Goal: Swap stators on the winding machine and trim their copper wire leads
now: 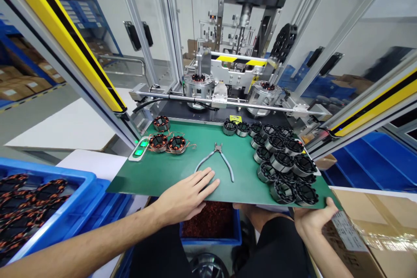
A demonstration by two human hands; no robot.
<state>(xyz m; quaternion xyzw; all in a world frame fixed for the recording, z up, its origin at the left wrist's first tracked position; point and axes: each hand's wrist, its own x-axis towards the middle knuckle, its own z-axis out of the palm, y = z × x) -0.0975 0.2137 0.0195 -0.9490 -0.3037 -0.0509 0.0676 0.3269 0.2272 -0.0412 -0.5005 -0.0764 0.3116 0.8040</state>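
My left hand (192, 193) lies flat near the front edge of the green worktop (137, 178), fingers stretched out and holding nothing. Just beyond its fingertips are diagonal cutters (218, 150) with blue-grey handles spread apart; one handle ends close to my fingers. At the worktop's front right corner, my right hand (314, 219) grips the edge, thumb at the top and the other fingers hidden underneath. Several black and silver motor stators without wire (282, 161) are stacked near it. On the left side of the worktop sit three stators wound with copper wire (177, 144).
Behind the worktop stands a machine with two metal fixtures (198, 91), a crossbar (241, 105) in front. Yellow-striped posts (71, 39) flank both sides. Wound stators fill a blue crate (81, 182) at left. A blue bin (211, 241) of reddish scraps sits below; a cardboard box (378, 221) is at right.
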